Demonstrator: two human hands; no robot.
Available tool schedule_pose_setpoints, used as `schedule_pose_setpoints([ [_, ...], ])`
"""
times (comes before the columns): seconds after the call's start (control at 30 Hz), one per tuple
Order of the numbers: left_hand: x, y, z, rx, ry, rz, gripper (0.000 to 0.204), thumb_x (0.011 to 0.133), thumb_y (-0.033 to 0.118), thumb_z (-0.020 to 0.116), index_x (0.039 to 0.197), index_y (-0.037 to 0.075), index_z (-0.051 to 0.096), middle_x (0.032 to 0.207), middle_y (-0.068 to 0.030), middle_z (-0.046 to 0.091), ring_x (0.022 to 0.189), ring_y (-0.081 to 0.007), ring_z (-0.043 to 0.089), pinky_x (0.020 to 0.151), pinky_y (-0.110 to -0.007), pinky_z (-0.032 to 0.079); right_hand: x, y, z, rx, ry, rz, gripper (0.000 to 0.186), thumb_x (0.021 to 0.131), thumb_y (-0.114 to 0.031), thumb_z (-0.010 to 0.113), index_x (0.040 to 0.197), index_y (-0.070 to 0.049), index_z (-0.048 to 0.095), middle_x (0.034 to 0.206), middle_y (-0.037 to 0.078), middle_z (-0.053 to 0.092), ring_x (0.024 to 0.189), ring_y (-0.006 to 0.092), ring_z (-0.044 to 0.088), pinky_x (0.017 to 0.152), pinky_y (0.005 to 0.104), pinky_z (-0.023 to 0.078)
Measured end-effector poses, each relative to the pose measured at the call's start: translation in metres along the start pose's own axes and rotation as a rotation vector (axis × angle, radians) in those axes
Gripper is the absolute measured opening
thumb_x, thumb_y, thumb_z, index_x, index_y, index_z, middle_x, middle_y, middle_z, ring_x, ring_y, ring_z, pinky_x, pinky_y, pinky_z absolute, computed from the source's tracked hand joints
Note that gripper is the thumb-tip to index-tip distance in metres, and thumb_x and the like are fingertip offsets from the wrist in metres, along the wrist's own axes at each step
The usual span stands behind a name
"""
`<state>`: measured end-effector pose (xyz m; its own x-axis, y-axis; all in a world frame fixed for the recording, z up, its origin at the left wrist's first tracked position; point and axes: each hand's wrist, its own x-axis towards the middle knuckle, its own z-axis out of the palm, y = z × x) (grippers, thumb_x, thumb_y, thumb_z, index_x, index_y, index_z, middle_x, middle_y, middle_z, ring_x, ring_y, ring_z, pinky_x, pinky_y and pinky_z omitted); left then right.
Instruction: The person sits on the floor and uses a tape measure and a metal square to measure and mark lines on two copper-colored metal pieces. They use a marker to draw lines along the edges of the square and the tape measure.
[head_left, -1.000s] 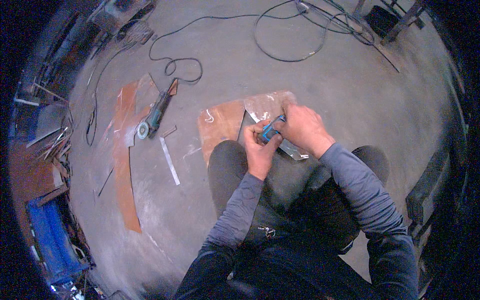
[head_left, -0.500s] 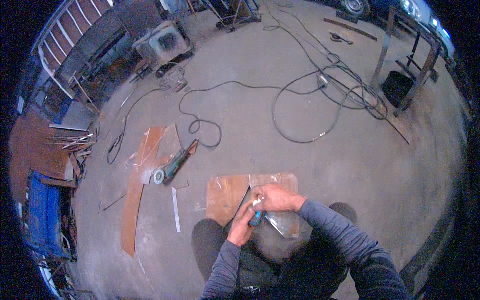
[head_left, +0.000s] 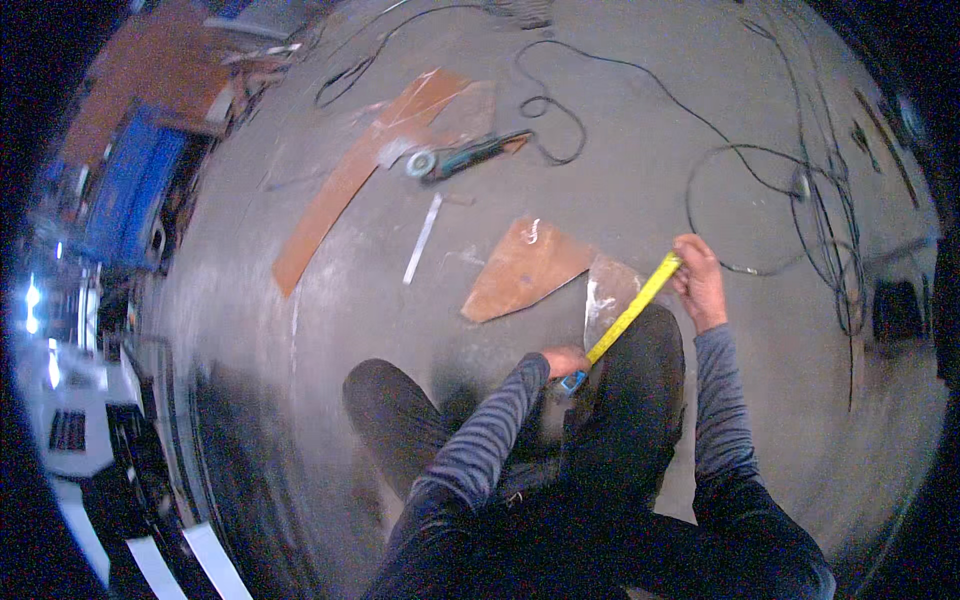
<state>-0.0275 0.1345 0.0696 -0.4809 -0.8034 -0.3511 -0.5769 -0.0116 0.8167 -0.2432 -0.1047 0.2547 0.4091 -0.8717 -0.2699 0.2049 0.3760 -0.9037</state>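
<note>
My left hand [head_left: 566, 362] is closed round the blue case of a tape measure [head_left: 572, 382], low over my lap. Up and to the right, my right hand [head_left: 701, 281] pinches the end of the yellow blade [head_left: 633, 318], which stretches straight between the two hands. Beneath the blade lies a greyish metal plate [head_left: 605, 290], partly hidden by my right knee. A rust-brown metal plate [head_left: 528, 268] with a curved white mark lies on the floor just left of it.
An angle grinder [head_left: 465, 157] rests beside a long brown metal strip [head_left: 335, 215] at the upper left. Nearer me is a thin light-coloured strip [head_left: 422, 240]. Looped black cables [head_left: 690, 190] cover the right floor. A blue object [head_left: 135, 190] stands far left.
The tape has been drawn out: my right hand has moved up and right, away from the left hand, which has dropped lower. My view has turned, so the floor items appear shifted.
</note>
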Motion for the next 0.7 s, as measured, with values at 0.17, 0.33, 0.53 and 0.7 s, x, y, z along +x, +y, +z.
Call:
schedule_pose_setpoints([
  [0.17,-0.018,0.000,0.002,-0.067,0.109,-0.368,0.029,0.096,0.028,0.055,0.117,0.012,0.068,0.115,-0.0156,0.067,0.107,-0.0363,0.065,0.091,-0.045,0.051,0.034,0.020,-0.036,-0.005,-0.002,0.099,0.019,0.097,-0.027,0.067,0.105,-0.011,0.060,0.070,-0.006,0.047,0.052,0.0040,0.039,0.043,0.0210,0.033],
  [0.33,-0.029,0.019,-0.037,-0.217,0.310,-0.486,0.031,0.097,0.034,0.052,0.108,0.011,0.071,0.105,-0.0138,0.072,0.100,-0.0366,0.066,0.089,-0.046,0.051,0.071,0.068,-0.029,-0.141,0.117,0.222,0.024,0.102,-0.031,0.061,0.112,-0.009,0.060,0.077,-0.001,0.053,0.062,0.0084,0.050,0.050,0.0254,0.045],
  [0.53,-0.077,-0.043,-0.067,0.029,0.560,-0.739,0.033,0.089,0.032,0.055,0.110,0.012,0.073,0.117,-0.0173,0.070,0.109,-0.0365,0.066,0.095,-0.048,0.050,0.058,0.163,0.030,-0.122,-0.152,0.524,0.036,0.089,0.002,0.050,0.125,-0.005,0.055,0.095,0.009,0.062,0.075,0.0205,0.061,0.066,0.0358,0.055],
  [0.7,-0.090,-0.069,-0.073,-0.058,0.698,-0.852,0.033,0.092,0.028,0.051,0.108,0.008,0.072,0.118,-0.0195,0.070,0.109,-0.0387,0.065,0.096,-0.050,0.050,0.011,0.188,0.058,-0.331,-0.528,0.621,0.041,0.094,0.002,0.048,0.134,-0.004,0.050,0.112,0.018,0.065,0.093,0.0297,0.069,0.079,0.0413,0.062],
])
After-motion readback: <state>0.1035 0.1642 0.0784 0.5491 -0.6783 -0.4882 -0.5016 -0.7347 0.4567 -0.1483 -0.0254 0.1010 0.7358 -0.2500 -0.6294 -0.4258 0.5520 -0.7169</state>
